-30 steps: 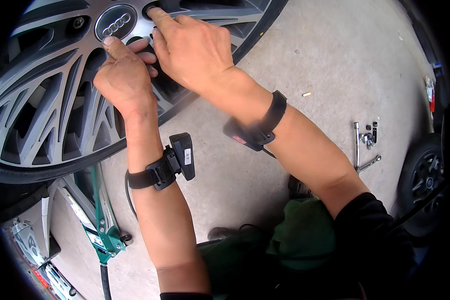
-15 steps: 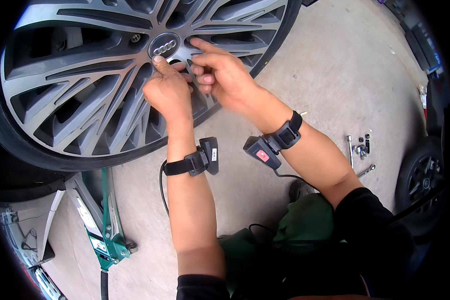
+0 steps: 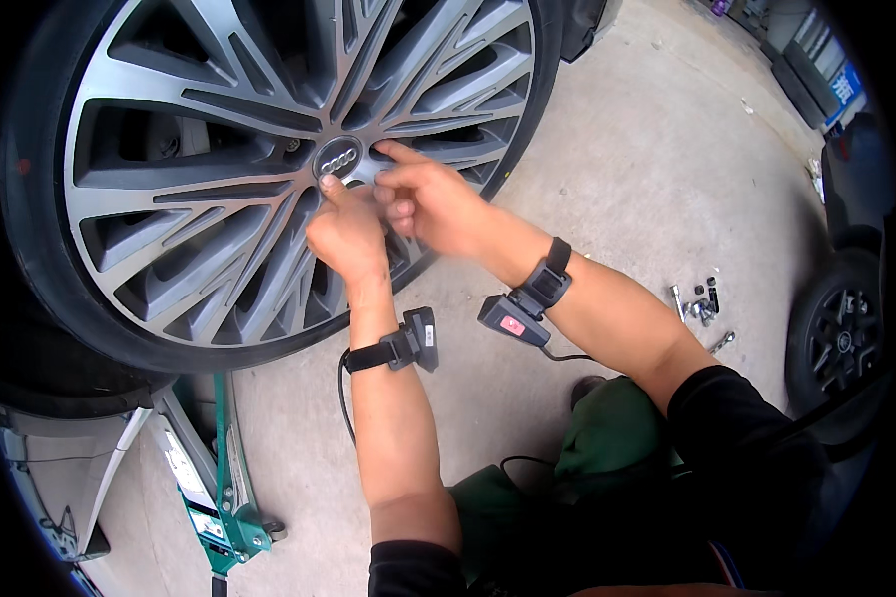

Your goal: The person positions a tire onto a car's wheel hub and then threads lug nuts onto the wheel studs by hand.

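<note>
A large silver-and-black alloy wheel (image 3: 199,191) with its tyre fills the upper left, raised off the floor. At its hub is a round dark centre cap (image 3: 337,157). My left hand (image 3: 348,234) is at the cap's lower edge, thumb tip against the rim. Its other fingers curl in below the cap, partly hidden and blurred, so whatever they hold cannot be made out. Just right of the cap, my right hand (image 3: 436,204) points its index finger into a bolt hole. The remaining fingers bend loosely, and nothing shows in them.
A green floor jack (image 3: 231,527) stands under the car at lower left. Sockets and small metal parts (image 3: 703,306) lie on the concrete at right, near a ratchet wrench (image 3: 723,342). Beyond is another car's wheel (image 3: 838,343). Cabled black devices are strapped to both wrists.
My view has shifted, so the wheel now sits lower and slightly to the right. Both hands keep about the same places at the hub. The fingers below the cap have become blurrier.
</note>
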Action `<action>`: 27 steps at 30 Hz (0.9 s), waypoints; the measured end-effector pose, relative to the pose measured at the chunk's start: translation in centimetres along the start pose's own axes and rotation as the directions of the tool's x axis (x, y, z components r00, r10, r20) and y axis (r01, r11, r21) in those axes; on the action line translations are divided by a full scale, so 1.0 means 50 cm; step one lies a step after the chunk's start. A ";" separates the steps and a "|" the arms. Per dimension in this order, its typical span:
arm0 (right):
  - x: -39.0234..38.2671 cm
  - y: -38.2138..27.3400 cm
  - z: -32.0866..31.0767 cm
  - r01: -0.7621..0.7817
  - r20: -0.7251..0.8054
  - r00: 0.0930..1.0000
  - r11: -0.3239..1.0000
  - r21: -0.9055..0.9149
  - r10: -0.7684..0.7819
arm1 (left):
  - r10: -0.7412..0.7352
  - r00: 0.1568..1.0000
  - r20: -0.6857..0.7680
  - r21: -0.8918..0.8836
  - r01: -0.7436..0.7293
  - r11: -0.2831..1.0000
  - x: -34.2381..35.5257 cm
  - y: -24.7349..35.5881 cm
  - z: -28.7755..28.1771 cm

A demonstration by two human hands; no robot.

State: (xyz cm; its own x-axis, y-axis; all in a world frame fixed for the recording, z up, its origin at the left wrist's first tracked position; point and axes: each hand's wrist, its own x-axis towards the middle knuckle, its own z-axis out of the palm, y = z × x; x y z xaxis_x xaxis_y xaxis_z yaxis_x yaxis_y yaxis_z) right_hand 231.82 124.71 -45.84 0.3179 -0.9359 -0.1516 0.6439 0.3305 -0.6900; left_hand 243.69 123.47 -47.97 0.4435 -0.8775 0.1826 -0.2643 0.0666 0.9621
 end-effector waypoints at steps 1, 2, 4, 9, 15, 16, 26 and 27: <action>-0.002 -0.003 0.003 -0.017 -0.035 0.999 0.999 -0.045 0.015 | 0.091 0.995 -0.045 0.088 -0.087 0.992 0.004 -0.004 0.001; -0.003 -0.004 0.006 -0.013 -0.049 0.999 0.995 -0.099 0.008 | 0.149 0.987 -0.055 0.111 -0.142 0.984 0.005 -0.007 0.001; -0.005 -0.008 0.008 -0.006 -0.076 0.997 0.978 -0.208 -0.010 | 0.165 0.985 -0.051 0.189 -0.152 0.970 0.008 -0.007 -0.001; -0.009 0.003 0.002 0.150 -0.030 0.950 0.542 -0.827 -0.309 | -0.074 0.995 0.066 0.026 0.072 0.997 0.003 0.007 -0.010; -0.007 0.005 -0.002 0.124 -0.051 0.959 0.572 -0.811 -0.280 | 0.025 1.000 0.009 0.069 -0.025 0.997 0.007 -0.008 -0.003; -0.006 -0.001 0.000 0.050 -0.054 0.996 0.955 -0.291 -0.068 | 0.078 0.997 -0.013 0.094 -0.076 0.993 0.010 -0.012 -0.001; -0.021 -0.004 -0.001 0.078 0.058 0.896 0.028 -0.997 -0.440 | -0.070 0.997 0.033 -0.003 0.070 0.998 -0.001 0.014 -0.009; -0.020 0.000 -0.004 0.049 0.068 0.892 -0.055 -0.997 -0.446 | -0.086 0.995 0.040 0.004 0.086 0.996 -0.002 0.015 -0.010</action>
State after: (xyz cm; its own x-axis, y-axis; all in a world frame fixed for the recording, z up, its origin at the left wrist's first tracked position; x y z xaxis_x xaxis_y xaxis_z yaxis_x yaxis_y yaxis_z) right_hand 231.36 125.61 -45.80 0.0437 -0.9743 0.2209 -0.7140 -0.1851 -0.6753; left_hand 243.87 123.84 -47.19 0.4302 -0.8982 0.0906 -0.2288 -0.0114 0.9734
